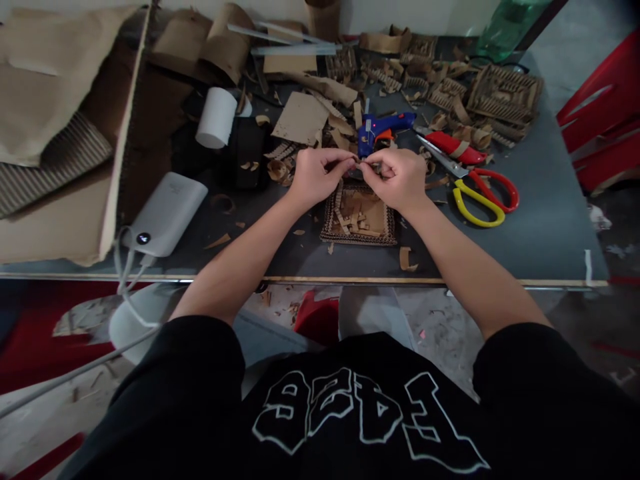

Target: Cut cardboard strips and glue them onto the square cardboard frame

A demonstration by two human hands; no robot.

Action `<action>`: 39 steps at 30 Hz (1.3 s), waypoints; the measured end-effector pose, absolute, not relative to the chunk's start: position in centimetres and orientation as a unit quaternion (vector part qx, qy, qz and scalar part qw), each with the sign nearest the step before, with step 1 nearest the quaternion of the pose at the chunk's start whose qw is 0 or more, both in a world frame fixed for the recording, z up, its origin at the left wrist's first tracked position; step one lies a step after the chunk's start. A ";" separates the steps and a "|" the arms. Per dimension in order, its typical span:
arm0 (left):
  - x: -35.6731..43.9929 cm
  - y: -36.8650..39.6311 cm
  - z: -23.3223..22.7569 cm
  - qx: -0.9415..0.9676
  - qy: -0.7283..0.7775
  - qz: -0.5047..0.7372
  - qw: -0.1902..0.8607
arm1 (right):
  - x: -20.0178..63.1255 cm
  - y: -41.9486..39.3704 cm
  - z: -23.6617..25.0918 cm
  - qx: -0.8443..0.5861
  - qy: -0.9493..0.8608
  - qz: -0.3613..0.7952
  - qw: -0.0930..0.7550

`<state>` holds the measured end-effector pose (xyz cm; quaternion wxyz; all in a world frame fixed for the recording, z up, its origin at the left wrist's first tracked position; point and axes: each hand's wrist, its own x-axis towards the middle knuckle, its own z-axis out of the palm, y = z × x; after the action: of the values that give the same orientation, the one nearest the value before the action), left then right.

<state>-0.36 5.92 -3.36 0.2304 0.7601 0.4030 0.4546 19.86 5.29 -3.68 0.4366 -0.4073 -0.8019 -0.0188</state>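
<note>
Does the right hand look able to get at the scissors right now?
Probably yes: the scissors lie near the right hand, handles uncovered. That hand seems busy pinching a small piece, though, so it would likely have to let go first.

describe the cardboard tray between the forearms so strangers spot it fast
On the dark table, find the near edge's middle. Just behind lies a square tray with ridged walls. Loose cardboard strips lie inside; it sits nearer that edge than the ridged square at back right.

Power bank (167, 213) lying on the table (550, 227)
Beyond the power bank, a white cylinder (216, 120) is sitting; far to the right, a green bottle (510, 30) is resting.
</note>
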 end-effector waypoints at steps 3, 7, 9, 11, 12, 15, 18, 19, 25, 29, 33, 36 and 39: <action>-0.5 5.8 -3.1 0.764 0.417 0.439 0.223 | 19.8 5.1 -3.5 -0.393 -0.807 -0.013 0.440; -0.7 5.5 -2.8 0.771 0.415 0.436 0.208 | 19.7 5.2 -3.2 -0.376 -0.820 -0.015 0.432; -0.7 5.3 -2.6 0.773 0.412 0.437 0.202 | 19.7 5.3 -3.3 -0.377 -0.820 -0.012 0.431; -0.7 5.1 -2.4 0.774 0.414 0.436 0.197 | 19.7 5.4 -3.5 -0.381 -0.817 -0.009 0.433; -0.7 5.0 -2.2 0.775 0.416 0.434 0.195 | 19.7 5.5 -3.6 -0.383 -0.816 -0.007 0.433; -0.7 4.8 -2.0 0.775 0.425 0.424 0.196 | 19.7 5.5 -3.9 -0.387 -0.817 0.001 0.428; -0.5 4.9 -2.2 0.769 0.423 0.432 0.206 | 19.8 5.4 -3.9 -0.394 -0.816 0.006 0.422; -0.4 4.9 -2.3 0.766 0.421 0.439 0.208 | 19.8 5.4 -3.9 -0.398 -0.815 0.005 0.422; 0.1 3.4 -1.0 0.804 0.385 0.435 0.128 | 20.4 6.0 -3.7 -0.445 -0.779 0.003 0.441; 2.6 -1.2 1.4 0.907 0.206 0.352 0.103 | 20.9 6.4 -3.6 -0.461 -0.759 0.012 0.460; 6.4 -5.7 0.8 0.965 0.090 0.247 -0.015 | 21.2 6.4 -3.5 -0.460 -0.763 -0.008 0.454; 8.3 -6.9 0.0 0.949 0.096 0.290 -0.076 | 21.1 6.2 -3.4 -0.452 -0.769 -0.029 0.450; 7.9 -6.3 1.6 0.946 0.097 0.297 -0.085 | 20.8 5.9 -3.0 -0.433 -0.769 -0.048 0.468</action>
<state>7.90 -6.35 1.56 -0.0853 0.9461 0.0972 0.2971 20.84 5.92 -3.01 0.4682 -0.4326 -0.7690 -0.0476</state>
